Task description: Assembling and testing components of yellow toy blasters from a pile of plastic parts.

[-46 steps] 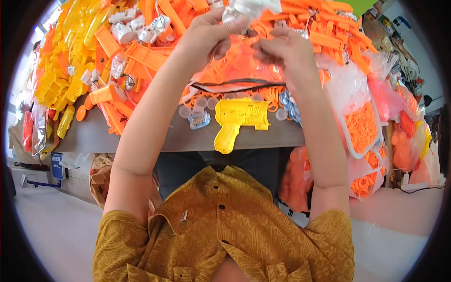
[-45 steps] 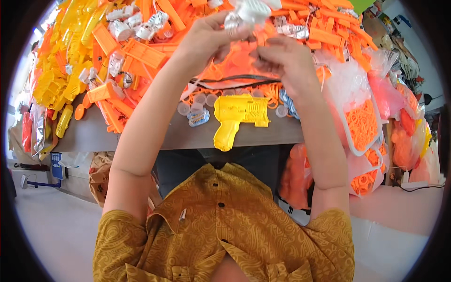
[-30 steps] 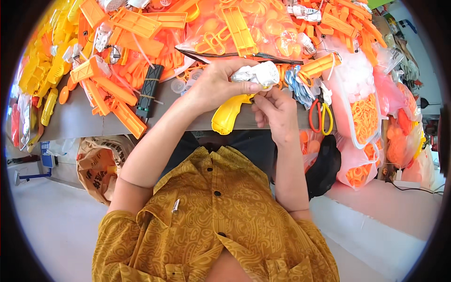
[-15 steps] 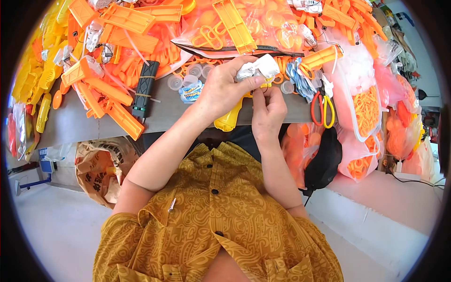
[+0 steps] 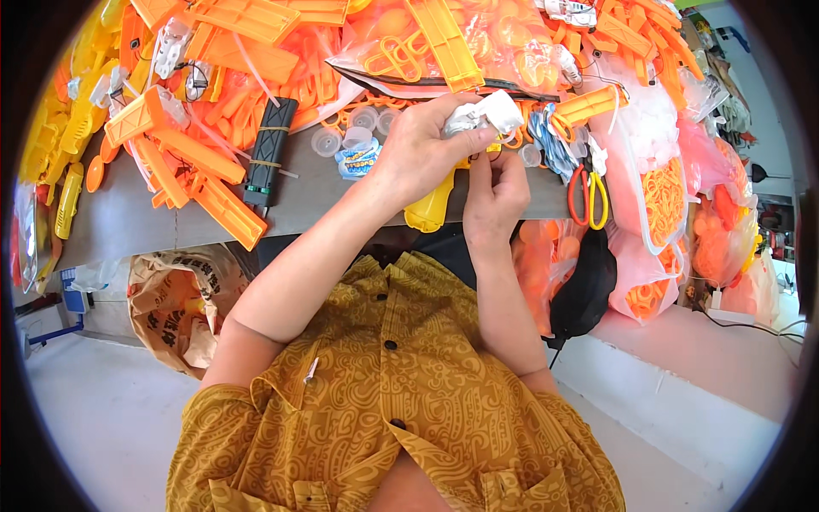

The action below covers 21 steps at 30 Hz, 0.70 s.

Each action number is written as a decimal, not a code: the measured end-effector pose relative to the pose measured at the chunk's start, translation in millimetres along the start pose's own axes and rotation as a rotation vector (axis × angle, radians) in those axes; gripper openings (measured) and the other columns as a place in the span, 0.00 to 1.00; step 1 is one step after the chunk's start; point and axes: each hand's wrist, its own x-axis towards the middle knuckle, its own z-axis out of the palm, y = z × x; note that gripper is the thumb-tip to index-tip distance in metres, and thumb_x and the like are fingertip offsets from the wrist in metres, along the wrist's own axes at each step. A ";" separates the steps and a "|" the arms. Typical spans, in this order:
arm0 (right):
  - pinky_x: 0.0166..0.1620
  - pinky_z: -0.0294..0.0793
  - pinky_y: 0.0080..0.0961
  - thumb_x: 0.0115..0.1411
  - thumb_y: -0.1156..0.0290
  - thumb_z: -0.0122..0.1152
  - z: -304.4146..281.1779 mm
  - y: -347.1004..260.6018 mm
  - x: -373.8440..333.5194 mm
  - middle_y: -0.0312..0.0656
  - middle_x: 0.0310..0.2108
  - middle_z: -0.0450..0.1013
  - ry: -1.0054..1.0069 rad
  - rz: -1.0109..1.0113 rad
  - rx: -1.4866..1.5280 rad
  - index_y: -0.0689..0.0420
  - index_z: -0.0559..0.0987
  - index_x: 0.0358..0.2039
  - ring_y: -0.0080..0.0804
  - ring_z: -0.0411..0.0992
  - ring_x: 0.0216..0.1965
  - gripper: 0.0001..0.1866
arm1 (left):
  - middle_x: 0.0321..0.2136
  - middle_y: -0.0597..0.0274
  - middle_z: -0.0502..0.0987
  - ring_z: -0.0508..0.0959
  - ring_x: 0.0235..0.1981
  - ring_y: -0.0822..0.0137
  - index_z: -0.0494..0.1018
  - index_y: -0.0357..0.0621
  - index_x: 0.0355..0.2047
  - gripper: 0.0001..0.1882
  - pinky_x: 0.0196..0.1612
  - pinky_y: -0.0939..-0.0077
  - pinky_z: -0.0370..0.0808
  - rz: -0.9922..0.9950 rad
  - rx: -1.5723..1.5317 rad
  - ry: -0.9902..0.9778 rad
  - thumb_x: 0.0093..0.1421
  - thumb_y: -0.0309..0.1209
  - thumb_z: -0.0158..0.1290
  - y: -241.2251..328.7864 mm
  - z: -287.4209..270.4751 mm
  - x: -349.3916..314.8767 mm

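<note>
My left hand (image 5: 416, 152) is closed around a white plastic part (image 5: 492, 114), its thumb pressed along the lower side. A yellow plastic piece (image 5: 429, 207) shows below the left hand's fingers, its rounded end toward me; whether it is joined to the white part is hidden. Just to the right, my right hand (image 5: 497, 194) has thumb and fingers pinched together at the underside of the white part. What sits between those fingertips is too small to make out. Both hands are above the grey table (image 5: 328, 206) near its front edge.
A black-and-green electric screwdriver (image 5: 270, 152) lies left of small clear cups (image 5: 327, 142). Orange plastic shells (image 5: 223, 209) pile up at left and behind. Scissors (image 5: 589, 196) with red and yellow handles lie at right, beside bags of orange rings (image 5: 664, 205). A paper bag (image 5: 183, 307) stands below the table.
The view has shifted slightly, so the table's things sit a little farther right. Both hands keep nearly the same hold, and the white part appears tilted slightly differently.
</note>
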 end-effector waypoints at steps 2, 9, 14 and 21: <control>0.22 0.63 0.19 0.54 0.72 0.54 0.2 0.8 0.5 0.36 0.17 0.66 0.001 -0.024 -0.051 0.63 0.68 0.23 0.20 0.62 0.18 0.08 | 0.29 0.53 0.75 0.74 0.31 0.71 0.67 0.34 0.44 0.24 0.35 0.77 0.70 -0.018 -0.031 -0.016 0.49 0.36 0.55 1.3 -0.8 0.2; 0.22 0.65 0.35 0.51 0.76 0.52 2.5 -9.3 2.7 0.47 0.18 0.64 0.000 -0.367 -0.459 0.61 0.65 0.23 0.45 0.66 0.19 0.06 | 0.28 0.54 0.75 0.74 0.31 0.72 0.68 0.33 0.43 0.23 0.36 0.77 0.71 0.037 -0.067 -0.011 0.50 0.35 0.55 -4.4 0.3 2.3; 0.22 0.65 0.34 0.51 0.76 0.52 1.0 -5.3 3.1 0.45 0.19 0.66 -0.046 -0.346 -0.497 0.63 0.67 0.26 0.41 0.68 0.20 0.05 | 0.29 0.54 0.75 0.75 0.31 0.72 0.68 0.33 0.42 0.22 0.35 0.77 0.71 0.004 -0.091 -0.024 0.50 0.34 0.55 -2.4 1.6 0.6; 0.17 0.68 0.13 0.45 0.81 0.54 -24.5 -2.1 38.4 0.39 0.24 0.70 -0.440 0.586 0.372 0.63 0.67 0.35 0.20 0.67 0.18 0.14 | 0.31 0.58 0.75 0.73 0.31 0.74 0.66 0.36 0.44 0.22 0.34 0.78 0.71 0.065 0.190 -0.145 0.52 0.34 0.54 6.3 4.9 7.0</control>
